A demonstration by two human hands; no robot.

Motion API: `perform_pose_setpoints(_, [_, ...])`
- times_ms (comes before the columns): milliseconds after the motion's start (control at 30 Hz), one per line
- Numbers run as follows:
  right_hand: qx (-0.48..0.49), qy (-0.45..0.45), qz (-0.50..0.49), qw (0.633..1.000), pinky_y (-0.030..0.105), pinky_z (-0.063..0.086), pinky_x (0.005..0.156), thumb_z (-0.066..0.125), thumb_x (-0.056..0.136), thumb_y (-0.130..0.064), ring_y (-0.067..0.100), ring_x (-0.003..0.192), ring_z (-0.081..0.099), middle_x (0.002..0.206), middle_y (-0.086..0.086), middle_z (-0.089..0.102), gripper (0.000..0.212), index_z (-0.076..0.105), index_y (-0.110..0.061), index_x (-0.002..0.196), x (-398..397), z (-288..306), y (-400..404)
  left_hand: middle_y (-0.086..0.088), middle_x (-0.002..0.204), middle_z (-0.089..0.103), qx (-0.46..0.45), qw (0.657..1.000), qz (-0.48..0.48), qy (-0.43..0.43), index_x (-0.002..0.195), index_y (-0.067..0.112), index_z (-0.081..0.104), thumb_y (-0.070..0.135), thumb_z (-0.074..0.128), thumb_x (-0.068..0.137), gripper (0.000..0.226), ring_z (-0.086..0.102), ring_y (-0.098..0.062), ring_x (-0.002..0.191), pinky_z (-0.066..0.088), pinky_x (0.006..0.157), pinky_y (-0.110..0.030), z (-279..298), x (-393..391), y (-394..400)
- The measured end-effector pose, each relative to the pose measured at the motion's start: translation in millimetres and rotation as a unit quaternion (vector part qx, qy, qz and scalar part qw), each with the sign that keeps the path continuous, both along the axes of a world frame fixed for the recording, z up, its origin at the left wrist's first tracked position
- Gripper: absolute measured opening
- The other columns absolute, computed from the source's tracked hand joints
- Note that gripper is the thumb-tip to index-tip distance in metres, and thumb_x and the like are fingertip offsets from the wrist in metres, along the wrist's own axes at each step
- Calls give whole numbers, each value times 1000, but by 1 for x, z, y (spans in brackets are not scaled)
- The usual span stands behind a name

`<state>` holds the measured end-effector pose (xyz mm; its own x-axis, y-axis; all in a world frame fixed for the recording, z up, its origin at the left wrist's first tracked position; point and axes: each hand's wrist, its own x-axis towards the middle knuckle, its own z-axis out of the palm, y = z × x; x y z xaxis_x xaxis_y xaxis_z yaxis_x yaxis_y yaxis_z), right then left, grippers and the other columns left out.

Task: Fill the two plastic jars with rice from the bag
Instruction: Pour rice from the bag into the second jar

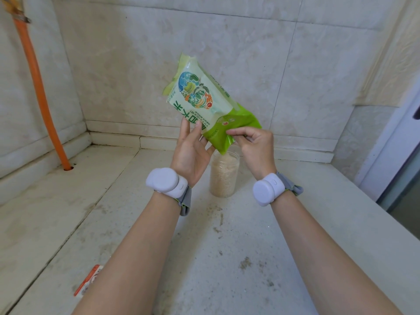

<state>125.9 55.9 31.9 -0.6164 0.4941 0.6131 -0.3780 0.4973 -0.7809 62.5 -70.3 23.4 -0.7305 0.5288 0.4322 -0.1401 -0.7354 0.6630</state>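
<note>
Bag: green plastic rice bag point(204, 103) tipped mouth-down over the jar, rice falling in.
Jar: clear plastic jar point(224, 176), nearly full, near the back edge of the stone counter point(295, 246).
Left hand point(191, 151): fingers wrapped round the bag's side.
Right hand point(254, 144): fingertips pinching the bag's lower corner.

Orange hose point(37, 87) down the tiled left wall; red-and-white packet point(89, 280) on the counter point(227, 258).

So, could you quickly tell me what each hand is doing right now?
Left hand: holding the tilted green plastic rice bag from below.
Right hand: pinching the bag's lower end.
</note>
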Motion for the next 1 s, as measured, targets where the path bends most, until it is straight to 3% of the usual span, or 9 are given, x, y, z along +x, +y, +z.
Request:
perform_pose_setpoints(200, [10, 0, -1, 1000, 34, 58, 81, 61, 84, 4, 10, 82, 69, 84, 0, 72, 25, 74, -16, 86, -3, 1, -2, -14, 147, 40, 4, 1000, 1, 4, 142, 26, 32, 15, 35, 102, 41, 46, -27, 124, 44, 97, -46, 1, -3, -3])
perform_pose_setpoints(367, [45, -28, -5, 999, 17, 53, 75, 60, 83, 5, 0, 74, 66, 85, 5, 73, 23, 75, -12, 85, -7, 14, -3, -13, 145, 43, 21, 1000, -2, -22, 145, 27, 26, 15, 37, 101, 46, 51, -28, 121, 49, 92, -46, 0, -7, -4])
perform_pose_setpoints(533, [112, -87, -18, 990, 31, 56, 80, 65, 79, 4, 18, 81, 70, 83, 9, 74, 19, 76, -12, 79, -21, 36, -1, -14, 143, 47, 33, 997, 2, -77, 141, 26, 30, 13, 40, 101, 43, 54, -31, 119, 53, 89, -49, -3, -13, -5])
perform_pose_setpoints(633, [183, -144, -17, 972, 10, 47, 67, 64, 77, 4, -5, 63, 59, 77, 4, 71, 21, 77, -12, 81, -27, 47, -4, -20, 141, 47, 41, 991, 8, -131, 142, 19, 28, 12, 42, 100, 45, 51, -36, 124, 53, 86, -53, -10, -18, -5])
perform_pose_setpoints(800, [230, -178, -24, 957, -1, 38, 62, 62, 77, 5, -9, 59, 54, 81, 6, 73, 21, 77, -9, 82, -34, 58, -13, -21, 135, 51, 48, 976, -1, -212, 141, 8, 37, 14, 39, 101, 40, 60, -34, 107, 58, 73, -49, -15, -25, -5])
perform_pose_setpoints(900, [226, -180, -28, 957, -1, 40, 64, 64, 77, 3, -2, 64, 57, 85, 9, 73, 17, 76, -7, 83, -38, 59, -16, -21, 119, 59, 52, 963, -22, -263, 137, 7, 40, 14, 36, 102, 37, 61, -34, 101, 52, 83, -53, -19, -25, -3])
perform_pose_setpoints(1000, [207, -180, -22, 962, 9, 46, 71, 65, 80, -2, 10, 75, 62, 89, 12, 73, 12, 74, -6, 87, -42, 58, -21, -24, 132, 53, 77, 943, -44, -320, 140, 3, 37, 11, 36, 101, 39, 50, -39, 123, 38, 92, -57, -20, -25, -3])
